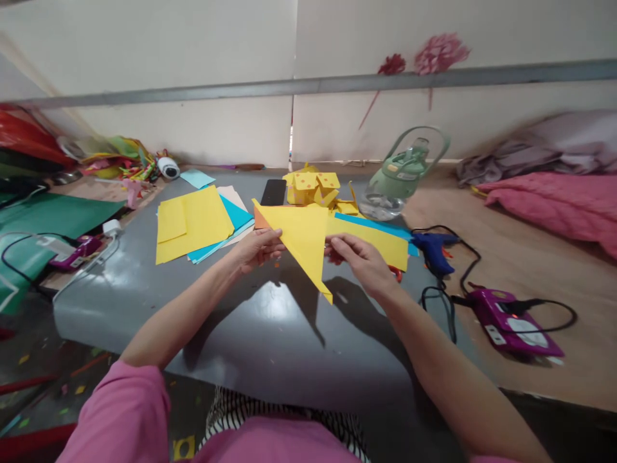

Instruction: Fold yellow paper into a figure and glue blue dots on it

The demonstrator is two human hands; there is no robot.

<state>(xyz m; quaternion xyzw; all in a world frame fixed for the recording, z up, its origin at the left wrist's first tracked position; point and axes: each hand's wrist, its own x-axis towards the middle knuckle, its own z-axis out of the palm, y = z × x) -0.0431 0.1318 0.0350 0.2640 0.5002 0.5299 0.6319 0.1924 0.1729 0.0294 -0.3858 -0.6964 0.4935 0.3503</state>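
A folded yellow paper triangle (301,235) is held up between my two hands, above the grey table surface. One corner points down toward me, and an orange strip shows at its left tip. My left hand (263,249) pinches its left edge. On the other side, my right hand (354,254) pinches the right edge, its fingertips partly hidden. Just behind the triangle stand spotted yellow paper shapes (312,186) and a dark phone (274,192). A long yellow sheet (373,241) lies behind my right hand, over blue paper (380,225).
Yellow sheets (200,222) lie stacked over blue and pale paper at the left. A green water bottle (398,177) stands at the back right. Further right are a blue glue gun (436,249) and a purple power strip (511,321) with black cords. A white cable (89,270) hangs over the left edge.
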